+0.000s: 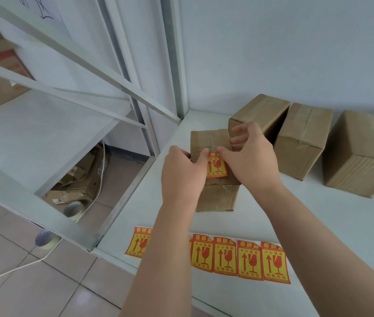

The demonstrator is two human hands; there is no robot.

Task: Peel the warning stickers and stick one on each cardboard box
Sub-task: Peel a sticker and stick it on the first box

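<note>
Two bare arms reach out over the white table [318, 213]. The left hand [181, 172] holds the left side of a brown box [218, 197]. Its fingers curl round that side, and its thumb lies on the left edge of a red and yellow sticker [218, 167]. The right hand [252, 156] is on the other side, with its thumb pressing the sticker's top edge. Its other fingers are bent over the top of the box, and I cannot tell if they pinch anything. The sticker sits on the top of the box, right between the two thumbs.

Past the right fingers, other boxes [302, 143] stand in a line by the wall [273, 53]. The closest one is just behind the right fingertips. Nearer than the fingers, down by the forearms, a row of stickers [247, 259] lies flat on the table. The left arm crosses over it and hides part of it.

To the left of the left fingers the table ends at its edge. A metal frame [67, 53] stands there. Below it, on the floor [32, 282], lie flat cardboard [78, 184], two tape rolls [73, 208] and a white cord [9, 273].

White table shows between the box and the row of stickers. More shows to the right of the right fingers, in front of the other boxes.
</note>
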